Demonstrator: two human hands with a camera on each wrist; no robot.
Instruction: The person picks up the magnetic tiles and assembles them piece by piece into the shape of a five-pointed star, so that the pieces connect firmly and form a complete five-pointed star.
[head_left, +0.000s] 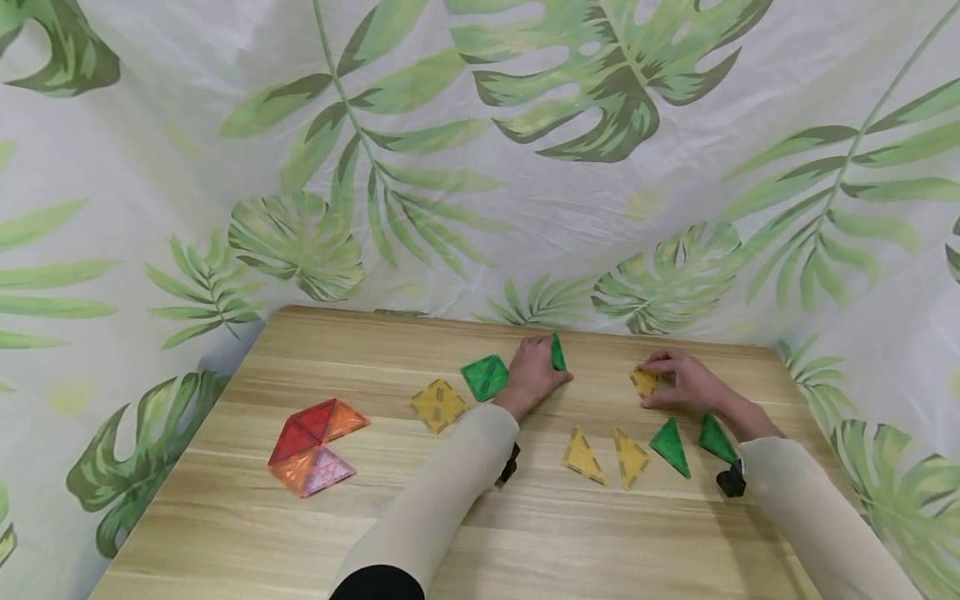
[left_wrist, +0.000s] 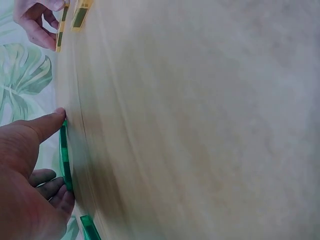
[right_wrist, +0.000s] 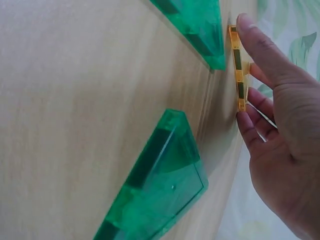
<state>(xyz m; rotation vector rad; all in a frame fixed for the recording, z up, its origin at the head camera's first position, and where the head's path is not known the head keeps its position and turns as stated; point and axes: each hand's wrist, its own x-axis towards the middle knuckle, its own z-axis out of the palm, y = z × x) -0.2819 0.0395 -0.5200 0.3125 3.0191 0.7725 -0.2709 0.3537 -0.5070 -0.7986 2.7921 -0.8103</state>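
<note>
The left hand [head_left: 534,372] holds a green triangular tile [head_left: 558,353] near the table's back edge; in the left wrist view, the thumb and fingertips of that hand [left_wrist: 27,175] grip the tile [left_wrist: 65,155] at its two ends. Right of it, the right hand [head_left: 678,383] pinches a yellow tile [head_left: 643,382], seen edge-on [right_wrist: 238,70] between thumb and fingers in the right wrist view. Two yellow triangles [head_left: 582,457] [head_left: 630,457] and two green triangles [head_left: 671,448] [head_left: 716,438] lie in front of the hands.
Left of the left hand lie a green square shape [head_left: 485,377] and a yellow one [head_left: 438,406]. Farther left, red, orange and pink triangles [head_left: 307,433] form a partial fan. A leaf-patterned cloth [head_left: 420,167] hangs behind the wooden table [head_left: 225,517].
</note>
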